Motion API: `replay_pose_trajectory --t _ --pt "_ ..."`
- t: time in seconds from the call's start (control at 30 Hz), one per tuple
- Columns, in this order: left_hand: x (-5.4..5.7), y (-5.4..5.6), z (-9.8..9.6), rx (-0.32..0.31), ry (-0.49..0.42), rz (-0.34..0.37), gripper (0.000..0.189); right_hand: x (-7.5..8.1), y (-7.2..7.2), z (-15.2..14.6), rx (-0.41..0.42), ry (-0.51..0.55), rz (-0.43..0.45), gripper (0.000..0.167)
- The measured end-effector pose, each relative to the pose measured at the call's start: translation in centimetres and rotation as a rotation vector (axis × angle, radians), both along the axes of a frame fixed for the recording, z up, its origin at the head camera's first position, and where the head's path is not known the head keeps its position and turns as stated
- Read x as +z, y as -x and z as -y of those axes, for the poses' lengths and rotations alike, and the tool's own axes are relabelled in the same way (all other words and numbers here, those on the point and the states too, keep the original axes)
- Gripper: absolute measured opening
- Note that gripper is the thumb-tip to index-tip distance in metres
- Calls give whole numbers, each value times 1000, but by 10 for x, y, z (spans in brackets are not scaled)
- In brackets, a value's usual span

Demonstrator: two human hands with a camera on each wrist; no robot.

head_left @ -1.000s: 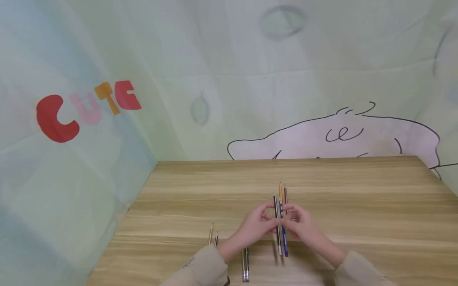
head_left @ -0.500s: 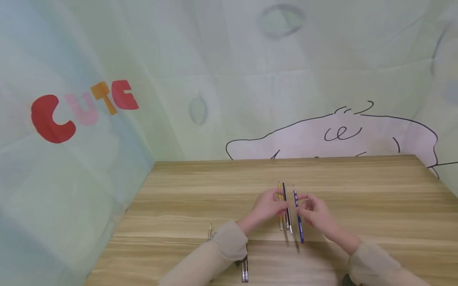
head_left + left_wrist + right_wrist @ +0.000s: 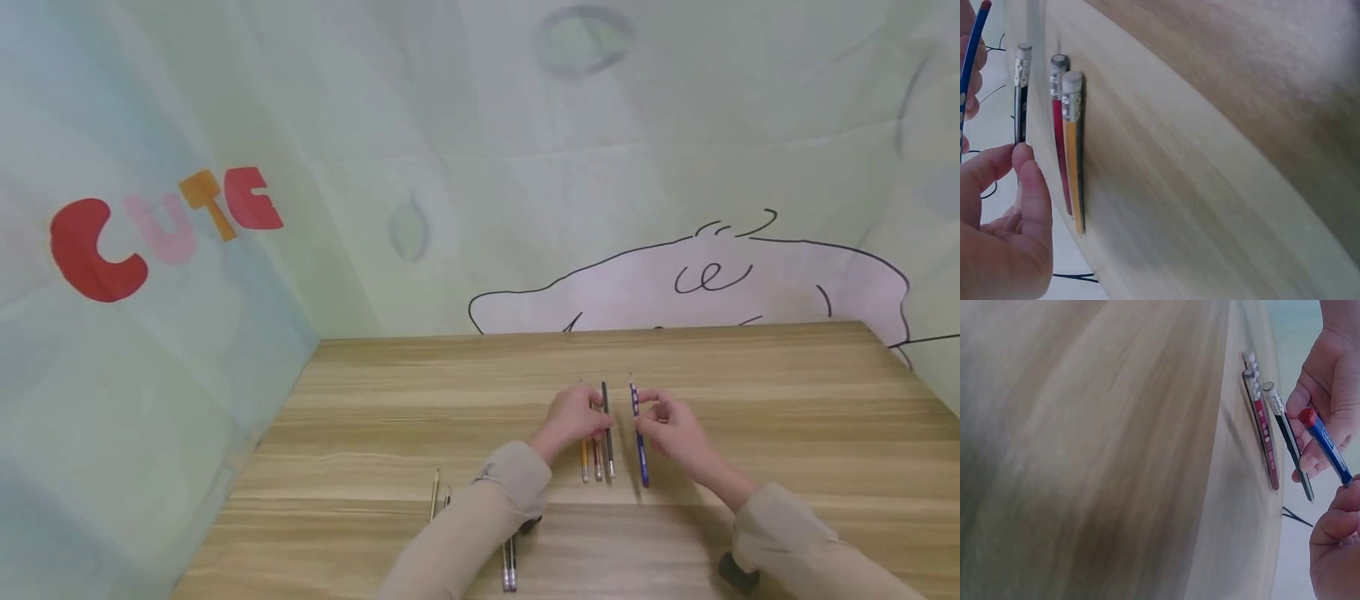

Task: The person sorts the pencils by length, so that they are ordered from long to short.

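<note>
Left hand (image 3: 579, 417) has its thumb and finger pinched narrow on a black pencil (image 3: 1021, 94), eraser end towards the person. Over on the other side, the right hand (image 3: 671, 429) holds a blue pencil (image 3: 642, 454) in a fingertip grip, red end towards the person, well apart from the black one.

Down on the bench (image 3: 420, 392), two pencils lie side by side: the yellow pencil (image 3: 1072, 144) and, just beside it, the red pencil (image 3: 1059, 144). So the tally reads two down and two in the fingers, not yet released; whether the black one touches the wood, I can't tell.

And nearer the person, more pencils: a gold-coloured pencil (image 3: 435, 492) and a dark tip (image 3: 447, 497) poke past the left sleeve (image 3: 480, 508), with two silver pencil ends (image 3: 509, 577) below. That batch looks separate, untouched by either hand.
</note>
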State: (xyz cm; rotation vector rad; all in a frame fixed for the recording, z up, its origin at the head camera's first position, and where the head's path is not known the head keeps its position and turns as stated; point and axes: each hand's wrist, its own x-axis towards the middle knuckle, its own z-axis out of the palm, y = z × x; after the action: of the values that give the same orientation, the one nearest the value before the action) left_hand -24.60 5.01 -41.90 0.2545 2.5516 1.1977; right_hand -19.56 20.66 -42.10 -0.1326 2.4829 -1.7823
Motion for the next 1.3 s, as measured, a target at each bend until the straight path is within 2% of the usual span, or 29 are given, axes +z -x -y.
replay_pose_trajectory --t 0.23,0.5,1.0,1.3 --pt "-3 2 -6 14 85 -11 15 -4 3 -3 -11 -7 -8 36" --pt "-5 1 -11 46 141 -47 15 -6 4 -3 -15 -5 -11 35" --pt "-3 -6 -19 -61 359 -215 17 -9 5 -4 -15 -5 -6 35" --pt "-6 -7 -20 -70 389 -242 9 -13 5 -7 -5 5 -8 36"
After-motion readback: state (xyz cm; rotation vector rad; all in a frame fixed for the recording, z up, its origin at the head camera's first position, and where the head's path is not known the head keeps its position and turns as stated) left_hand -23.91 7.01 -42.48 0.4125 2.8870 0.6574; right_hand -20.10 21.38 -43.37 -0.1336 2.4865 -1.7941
